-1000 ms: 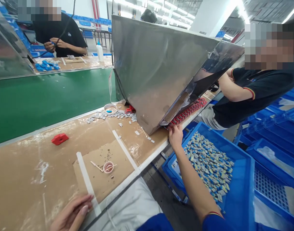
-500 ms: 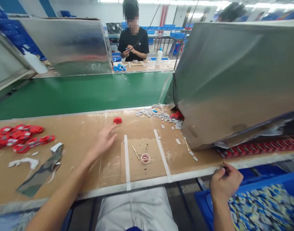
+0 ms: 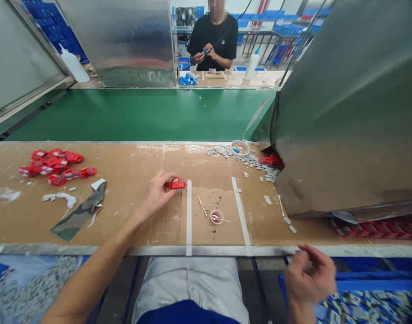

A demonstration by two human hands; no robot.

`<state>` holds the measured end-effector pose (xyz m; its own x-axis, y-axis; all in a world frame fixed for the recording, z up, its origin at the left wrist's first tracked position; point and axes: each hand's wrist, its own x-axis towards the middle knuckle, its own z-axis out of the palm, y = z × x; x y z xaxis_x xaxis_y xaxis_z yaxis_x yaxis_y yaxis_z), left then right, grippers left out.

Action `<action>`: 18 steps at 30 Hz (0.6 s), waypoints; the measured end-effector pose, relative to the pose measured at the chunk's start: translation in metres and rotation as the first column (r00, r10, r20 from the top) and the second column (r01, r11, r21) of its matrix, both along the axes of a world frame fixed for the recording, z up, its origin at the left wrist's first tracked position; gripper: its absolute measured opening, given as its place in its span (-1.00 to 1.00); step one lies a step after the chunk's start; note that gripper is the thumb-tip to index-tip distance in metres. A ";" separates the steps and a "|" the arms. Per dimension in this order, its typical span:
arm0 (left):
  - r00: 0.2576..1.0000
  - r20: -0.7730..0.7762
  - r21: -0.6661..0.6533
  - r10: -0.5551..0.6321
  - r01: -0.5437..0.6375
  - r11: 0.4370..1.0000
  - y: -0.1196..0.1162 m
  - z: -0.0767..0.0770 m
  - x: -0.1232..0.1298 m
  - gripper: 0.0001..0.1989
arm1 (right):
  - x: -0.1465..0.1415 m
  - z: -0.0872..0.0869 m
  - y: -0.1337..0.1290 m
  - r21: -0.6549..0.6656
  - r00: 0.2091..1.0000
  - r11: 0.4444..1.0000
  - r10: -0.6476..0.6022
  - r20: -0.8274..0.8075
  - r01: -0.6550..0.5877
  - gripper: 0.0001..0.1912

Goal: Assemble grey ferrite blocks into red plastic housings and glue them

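Note:
My left hand (image 3: 160, 191) has its thumb and fingers closed around a small red toy car (image 3: 176, 183), at the left strip of white tape on the brown work table. My right hand (image 3: 310, 274) hovers off the table's front edge at the right, above a blue bin of small yellow, blue and grey pieces (image 3: 371, 306). Its fingers are loosely curled, with the thumb apart and nothing visible between them. Between the tape strips, a small round cup (image 3: 216, 217) of reddish content holds a thin stick, and another short stick (image 3: 202, 206) lies beside it.
A pile of red toy cars (image 3: 54, 164) lies at the left, near a camouflage strip (image 3: 81, 213). Small grey pieces (image 3: 256, 163) surround a tape roll (image 3: 240, 148). A large metal-like panel (image 3: 344, 121) blocks the right. Across the green belt (image 3: 152, 114) a person works.
My left hand has taken hold of the red toy car and brought it slightly right and nearer. My right hand has dropped a little below the table edge. The head view has tilted down.

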<state>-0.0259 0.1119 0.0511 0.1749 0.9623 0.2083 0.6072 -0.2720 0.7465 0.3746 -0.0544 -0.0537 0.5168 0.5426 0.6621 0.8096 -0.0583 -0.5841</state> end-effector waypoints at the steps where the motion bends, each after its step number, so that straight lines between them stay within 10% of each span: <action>1: 0.997 0.083 -0.028 -0.002 0.005 1.000 -0.016 0.001 0.002 -0.82 | -0.017 0.007 0.007 -0.042 0.985 0.985 0.165 -0.045 -0.167 -0.80; 5: 0.917 0.390 -0.297 0.082 0.041 0.954 -0.063 -0.009 0.017 -0.79 | -0.072 0.036 0.042 -0.163 0.722 0.709 0.636 -0.271 -0.686 -0.68; 9: 0.773 0.628 -0.411 0.083 0.240 0.880 -0.090 -0.029 0.028 -0.68 | -0.098 0.056 0.062 -0.192 0.564 0.531 0.761 -0.321 -0.826 -0.76; 13: 0.696 0.717 -0.320 -0.038 0.377 0.869 -0.103 -0.040 0.034 -0.68 | -0.107 0.063 0.065 -0.153 0.556 0.539 0.757 -0.343 -0.828 -0.81; 18: 0.776 0.621 -0.216 -0.108 0.302 0.929 -0.106 -0.043 0.036 -0.75 | -0.110 0.064 0.066 -0.126 0.590 0.590 0.717 -0.372 -0.797 -0.82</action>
<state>0.0100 0.0062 0.0084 0.3111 0.9486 0.0579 -0.0239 -0.0531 0.9983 0.2642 0.0119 0.0099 -0.0424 0.9365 0.3482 0.4485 0.3293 -0.8309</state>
